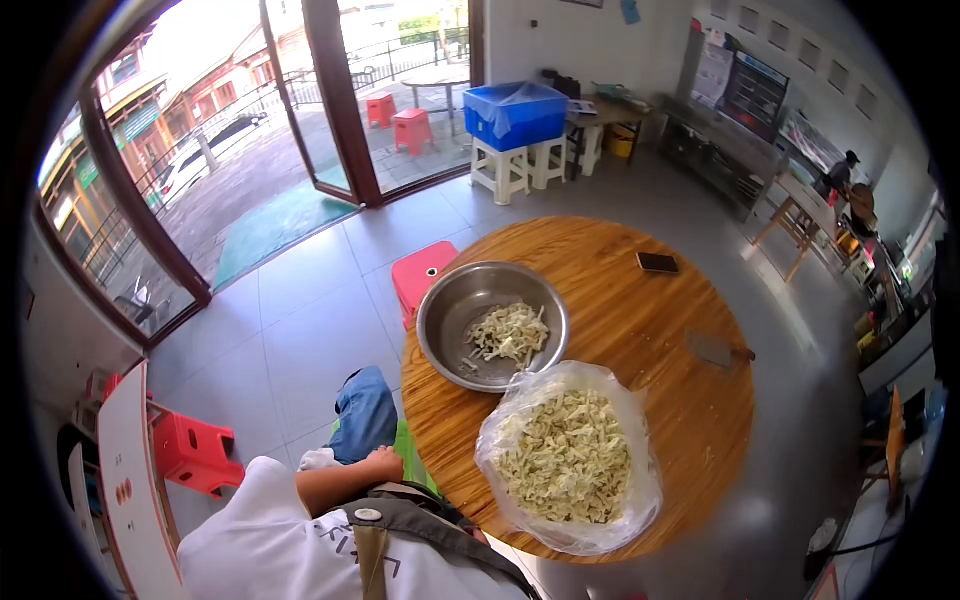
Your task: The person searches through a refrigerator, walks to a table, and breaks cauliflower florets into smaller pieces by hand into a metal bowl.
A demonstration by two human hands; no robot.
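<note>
Woodgrain on the round table [690, 430] shows a warm, streaky brown from the head camera, and clock hours here run around the table's centre. At 10 o'clock sits a steel bowl [438, 345] with a heap of pale shreds [510, 333] inside; at 6 o'clock an open clear plastic bag [642, 493], touching or nearly touching the bowl, is filled with similar pale pieces [570, 455]. A dark phone [657, 262] lies near the rim at 1 o'clock.

Off the edge at 8 o'clock, the left hand [385, 463] rests near blue denim [365, 415]; whether the fingers are spread or closed cannot be told. The right hand is out of view.

Grey tiles [300, 340] cover the floor. A red stool [418, 268] stands at 10 o'clock, just beside the table. Further off, a glass door [310, 100] opens toward 11 o'clock, and a blue tub [515, 115] sits on white stools [500, 170] just short of 12. At 2 o'clock, well apart, is another person [843, 175].
</note>
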